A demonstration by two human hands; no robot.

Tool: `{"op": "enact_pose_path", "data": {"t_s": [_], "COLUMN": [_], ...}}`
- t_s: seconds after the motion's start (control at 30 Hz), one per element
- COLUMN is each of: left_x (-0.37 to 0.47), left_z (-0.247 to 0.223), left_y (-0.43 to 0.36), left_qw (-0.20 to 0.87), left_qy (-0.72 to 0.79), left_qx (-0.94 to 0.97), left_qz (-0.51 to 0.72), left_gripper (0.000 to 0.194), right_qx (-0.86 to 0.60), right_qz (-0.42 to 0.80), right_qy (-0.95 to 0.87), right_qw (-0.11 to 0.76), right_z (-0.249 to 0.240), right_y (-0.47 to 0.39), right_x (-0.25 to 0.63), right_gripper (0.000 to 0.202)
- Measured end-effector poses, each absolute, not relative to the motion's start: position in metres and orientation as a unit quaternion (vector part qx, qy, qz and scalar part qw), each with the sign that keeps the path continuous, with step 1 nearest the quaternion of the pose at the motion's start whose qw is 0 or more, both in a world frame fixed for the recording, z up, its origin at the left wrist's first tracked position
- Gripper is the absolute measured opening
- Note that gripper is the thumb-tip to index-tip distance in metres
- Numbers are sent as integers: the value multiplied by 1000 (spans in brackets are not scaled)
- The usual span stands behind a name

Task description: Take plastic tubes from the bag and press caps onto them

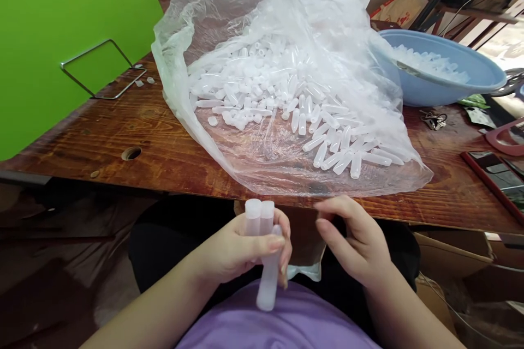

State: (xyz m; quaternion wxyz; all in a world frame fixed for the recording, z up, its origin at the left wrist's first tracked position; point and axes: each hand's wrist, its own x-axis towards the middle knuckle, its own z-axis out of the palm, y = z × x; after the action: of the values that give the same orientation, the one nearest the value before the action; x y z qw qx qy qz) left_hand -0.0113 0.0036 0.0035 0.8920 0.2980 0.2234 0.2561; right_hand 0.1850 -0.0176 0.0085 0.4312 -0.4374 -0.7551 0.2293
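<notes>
Tubes (268, 283), three of them, were bundled in the left hand (241, 248) before the near edge of the surface (172, 158), clasped presumably so none slipped. The right hand (356, 242), slightly parted, seemingly holding nothing, hovered by the bag (266, 169), whose wide mouth left pieces (344, 147) reachable.

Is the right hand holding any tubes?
No, the right hand shows none in its grasp, while the left hand holds translucent tubes.

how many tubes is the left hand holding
3 visible in the left hand: a left tube and a right tube side by side at the top, plus a slanted tube whose end sticks out below. More may be hidden behind these.
</notes>
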Motion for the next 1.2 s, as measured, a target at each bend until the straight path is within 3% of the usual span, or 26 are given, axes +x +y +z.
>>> {"op": "enact_pose_path", "data": {"t_s": [0.1,0.37,0.6,0.83,1.07,1.2], "left_x": [-11,-13,-13,-4,5,6], "left_z": [1,1,-4,5,4,1], "left_y": [-2,1,3,-4,-11,-2], "left_qw": [920,894,873,897,910,860], "left_qy": [219,269,271,305,319,341], "left_qx": [264,356,403,316,257,379], "left_qz": [189,51,42,49,57,20], "left_gripper": [29,27,12,11,13,12], "right_qx": [-399,-393,-396,-390,-392,-394], "right_qz": [306,441,351,226,176,158], "right_qy": [-764,-690,-711,-741,-759,-784], "right_qw": [404,419,463,498,488,453], "right_z": [11,-2,-4,-2,-6,-8], "right_y": [-13,-21,-31,-40,-43,-39], "right_x": [174,160,157,155,157,164], "right_gripper": [28,18,24,33,32,27]}}
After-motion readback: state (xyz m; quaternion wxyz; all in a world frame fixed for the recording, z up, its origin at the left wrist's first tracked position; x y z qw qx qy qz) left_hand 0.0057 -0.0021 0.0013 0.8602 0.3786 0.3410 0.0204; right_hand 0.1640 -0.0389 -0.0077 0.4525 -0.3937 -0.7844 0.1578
